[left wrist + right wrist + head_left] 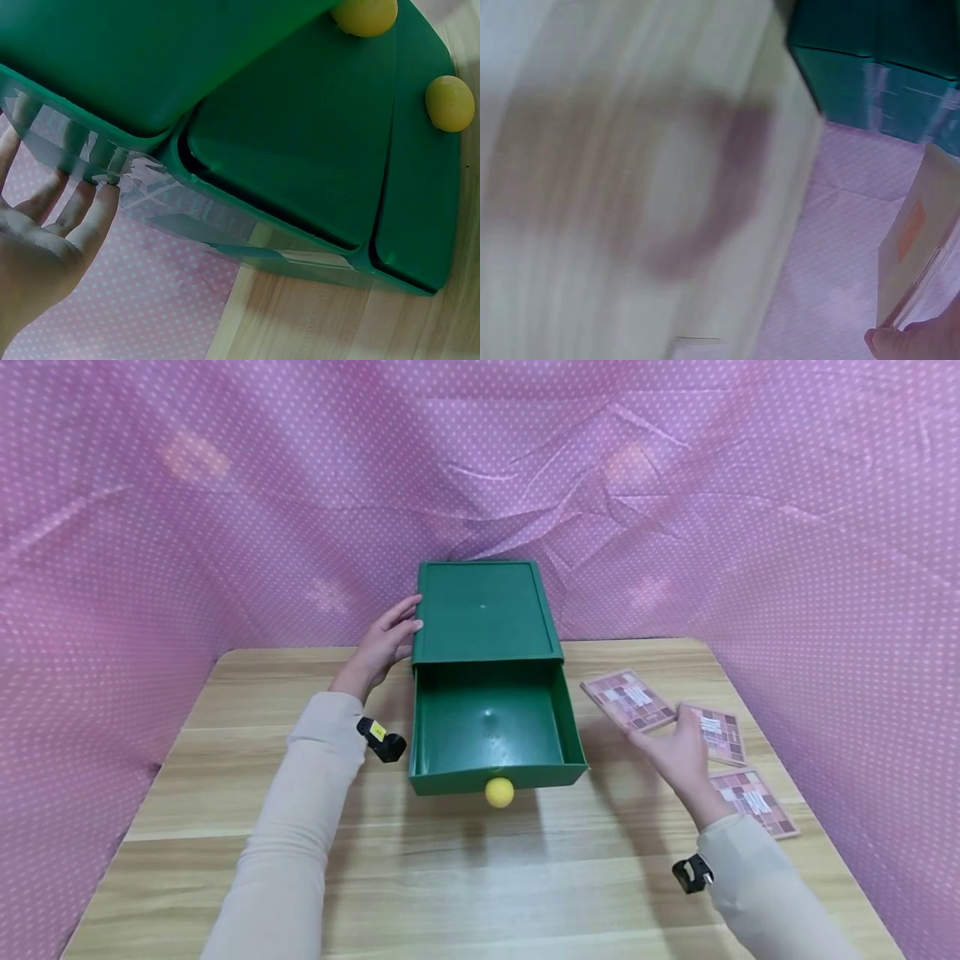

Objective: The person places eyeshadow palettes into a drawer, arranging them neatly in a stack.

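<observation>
A green drawer cabinet [483, 610] stands on the table with its top drawer [491, 727] pulled out, bare inside. My left hand [378, 647] rests its spread, fairly straight fingertips on the cabinet's left side; in the left wrist view, that hand [56, 232] touches the clear side wall. My right hand [678, 758] pinches a flat pink eyeshadow palette [628, 700] by its near edge, right of the drawer. In the right wrist view the palette [911, 251] is raised and tilted, an orange label on its underside, with the thumb at its lower corner.
Two more palettes, a farther one [722, 735] and a nearer one [753, 802], lie by the right hand on the wooden table [465, 893]. A yellow knob [499, 792] sticks out from the open drawer's front. Pink dotted cloth [300, 510] hangs behind and at both sides.
</observation>
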### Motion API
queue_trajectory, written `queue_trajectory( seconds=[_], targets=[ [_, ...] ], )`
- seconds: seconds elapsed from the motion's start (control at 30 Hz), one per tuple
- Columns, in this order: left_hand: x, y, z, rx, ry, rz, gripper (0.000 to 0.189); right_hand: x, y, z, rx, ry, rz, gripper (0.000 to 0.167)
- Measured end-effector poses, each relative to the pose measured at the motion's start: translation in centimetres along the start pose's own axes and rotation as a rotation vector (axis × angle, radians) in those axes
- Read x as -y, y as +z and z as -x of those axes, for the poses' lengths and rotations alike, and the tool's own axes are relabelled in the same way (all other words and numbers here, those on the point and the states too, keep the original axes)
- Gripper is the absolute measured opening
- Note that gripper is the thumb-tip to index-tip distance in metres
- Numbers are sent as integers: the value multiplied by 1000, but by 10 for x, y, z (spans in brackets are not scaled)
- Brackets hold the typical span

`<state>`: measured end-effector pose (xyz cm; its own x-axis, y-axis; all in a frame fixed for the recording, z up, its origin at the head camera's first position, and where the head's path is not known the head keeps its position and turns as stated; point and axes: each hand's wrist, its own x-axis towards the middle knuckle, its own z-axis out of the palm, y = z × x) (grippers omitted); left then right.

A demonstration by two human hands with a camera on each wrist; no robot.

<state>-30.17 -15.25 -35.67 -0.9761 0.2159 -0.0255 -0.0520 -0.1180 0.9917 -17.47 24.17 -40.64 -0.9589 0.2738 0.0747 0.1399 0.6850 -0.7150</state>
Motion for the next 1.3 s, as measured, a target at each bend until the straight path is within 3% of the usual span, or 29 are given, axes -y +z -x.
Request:
queue_trajectory(
  seconds=[0.2,0.5,0.77,1.03,1.3],
  targets=[
    [0,1,1,-9,0,-4,48,20,-18,-2,1,-37,-31,96],
    [0,2,0,-17,3,-14,47,49,-35,-2,-16,-88,-82,76],
    [1,2,0,-20,4,-17,47,76,-42,3,36,-104,-90,97],
    [0,2,0,-25,-2,-4,47,97,-40,7,77,-280,-188,84],
    [0,2,1,-14,1,-10,47,109,-29,8,205,-390,-222,94]
  ],
)
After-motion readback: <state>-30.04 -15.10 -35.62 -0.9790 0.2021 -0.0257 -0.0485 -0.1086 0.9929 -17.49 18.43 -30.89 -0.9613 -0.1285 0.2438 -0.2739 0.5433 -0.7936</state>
